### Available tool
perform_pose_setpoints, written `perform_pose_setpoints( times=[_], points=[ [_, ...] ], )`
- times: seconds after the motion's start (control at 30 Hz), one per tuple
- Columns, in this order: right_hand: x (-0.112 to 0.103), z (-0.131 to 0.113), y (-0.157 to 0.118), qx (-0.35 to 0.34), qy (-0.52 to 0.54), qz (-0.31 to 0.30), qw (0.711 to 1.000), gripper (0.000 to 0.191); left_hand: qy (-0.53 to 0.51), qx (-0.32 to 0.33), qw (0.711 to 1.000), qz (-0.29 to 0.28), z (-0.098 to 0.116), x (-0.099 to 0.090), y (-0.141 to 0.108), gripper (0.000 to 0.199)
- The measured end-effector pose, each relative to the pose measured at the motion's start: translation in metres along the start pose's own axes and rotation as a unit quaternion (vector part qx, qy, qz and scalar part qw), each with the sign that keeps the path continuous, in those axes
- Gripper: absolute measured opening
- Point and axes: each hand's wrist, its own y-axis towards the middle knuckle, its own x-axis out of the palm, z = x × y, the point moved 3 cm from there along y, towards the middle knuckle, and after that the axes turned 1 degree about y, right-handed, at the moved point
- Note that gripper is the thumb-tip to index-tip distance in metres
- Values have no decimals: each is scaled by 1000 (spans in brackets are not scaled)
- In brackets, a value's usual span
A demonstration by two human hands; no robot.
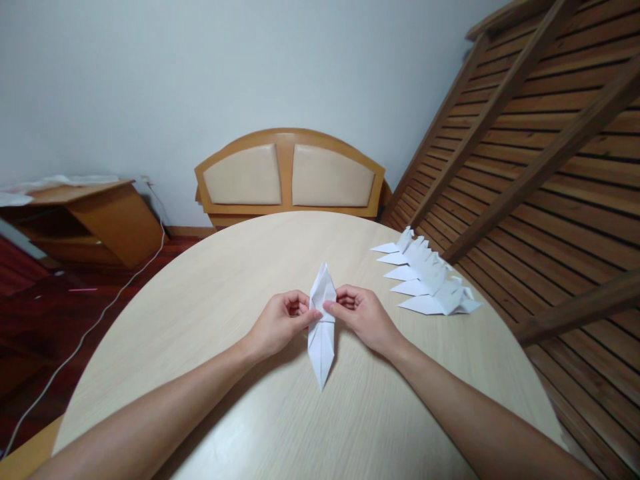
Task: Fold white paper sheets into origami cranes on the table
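Note:
A long, narrow piece of folded white paper (pixel 321 347), pointed at the bottom and split into two tips at the top, is held upright over the round table (pixel 240 267). My left hand (pixel 280 321) pinches its left edge at mid-height, thumb on the front. On the opposite edge, my right hand (pixel 367 317) grips it the same way, its thumb close to the left one. To the right, several folded white paper figures (pixel 433 287) stand in a row near the table's edge, their pointed ends towards the left.
Slatted wooden panels (pixel 550 200) lean beside the table on the right. Behind it stands a headboard (pixel 287 173) against the wall. At the left are a wooden desk (pixel 110 223) and a white cable (pixel 95 327) along the floor.

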Motion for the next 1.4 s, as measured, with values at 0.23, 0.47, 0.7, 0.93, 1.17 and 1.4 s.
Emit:
perform_pose_setpoints(
  times=[0.23,0.47,0.7,0.93,1.17,1.4],
  points=[
    [-1,0,1,-13,23,15,1000,27,-30,-12,999,-36,1,4,-1,35],
    [5,-1,-4,21,10,-50,998,30,-1,-15,997,-72,-3,7,-4,38],
    [4,-4,-3,21,41,-58,997,27,21,-25,995,-96,-4,6,-5,37],
    [-5,-9,-2,18,5,-2,1000,34,35,-56,988,-143,-10,8,-8,37],
    [-7,-6,1,50,47,9,998,56,42,-66,990,-119,-6,7,-7,34],
    [5,-5,-7,29,42,-57,997,71,-4,-44,999,10,-1,-2,0,36]
  ],
)
